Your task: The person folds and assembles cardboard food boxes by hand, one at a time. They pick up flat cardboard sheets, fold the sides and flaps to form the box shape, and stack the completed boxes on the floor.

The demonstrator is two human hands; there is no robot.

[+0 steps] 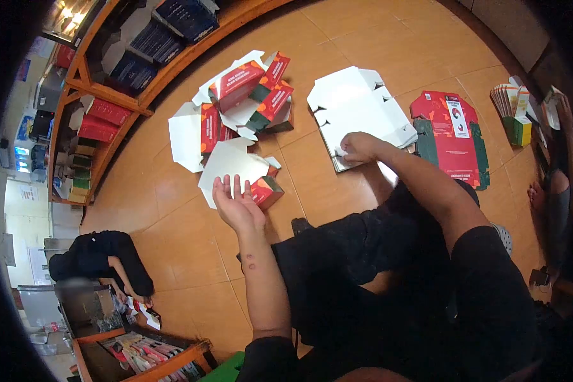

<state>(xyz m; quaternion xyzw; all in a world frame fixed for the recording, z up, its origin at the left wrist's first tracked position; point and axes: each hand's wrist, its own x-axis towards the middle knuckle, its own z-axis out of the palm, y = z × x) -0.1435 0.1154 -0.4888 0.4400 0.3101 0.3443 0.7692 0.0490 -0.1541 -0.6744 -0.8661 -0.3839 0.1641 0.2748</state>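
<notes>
My left hand (240,205) is raised palm up, its fingers spread and holding nothing. Just behind its fingers lies a folded box (234,167) with a white flap and a red and green side. My right hand (361,148) rests on the near edge of a stack of flat box blanks (360,102), white side up with notched edges. Its fingers are curled on the top blank's edge, and the fingertips are partly hidden. Right of the stack lies a flat red and green box blank (449,137), printed side up.
Several folded red boxes (239,86) are heaped on the tiled floor (165,254). Wooden shelves (118,95) with boxes curve along the left. Another person (102,261) bends down at lower left. Someone's leg (557,197) and a yellow-green box (519,127) are at right.
</notes>
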